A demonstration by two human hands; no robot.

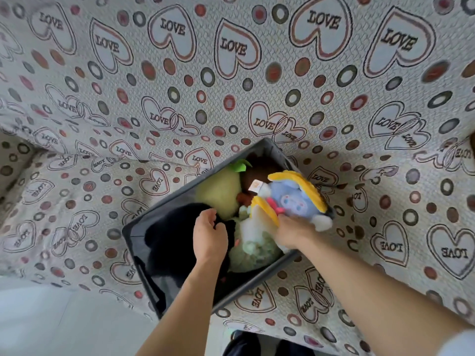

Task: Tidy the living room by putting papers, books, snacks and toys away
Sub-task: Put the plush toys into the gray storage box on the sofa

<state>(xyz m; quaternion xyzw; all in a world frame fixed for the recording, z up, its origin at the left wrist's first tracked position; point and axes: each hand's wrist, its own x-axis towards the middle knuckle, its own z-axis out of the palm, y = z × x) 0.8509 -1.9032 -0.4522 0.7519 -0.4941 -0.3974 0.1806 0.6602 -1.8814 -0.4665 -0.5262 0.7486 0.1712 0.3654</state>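
From the head camera, looking steeply down, a dark grey rectangular plastic storage crate (140,242) sits askew on the seat of a sofa draped in a pale woven cover patterned with "LOVE" hearts and ringed dots (180,80), and the crate is packed with soft toys. The right hand (291,233) reaches in over the crate's near right edge and is closed on the lower part of a light blue plush doll with a round face, yellow-trimmed hood or ears and a pink bow (295,201); the fingers are wrapped under the doll, so only the knuckles and back of the hand show, and the doll itself lies tilted across the crate's right rim, partly inside and partly hanging over it. The left hand (209,238) hovers above the middle of the crate with its fingers loosely curled and slightly apart, the fingertips touching or just over a black fuzzy plush toy (167,240) that fills the crate's left half (whether they actually pinch the fur cannot be told). Further inside lie a pale yellow-green rounded plush with a bright green leaf on top (218,191), a dark brown plush (253,176) behind it, and a whitish-green fluffy plush (253,247) at the near side, between the two hands. Both forearms are bare. A strip of pale floor (51,325) shows at the lower left.
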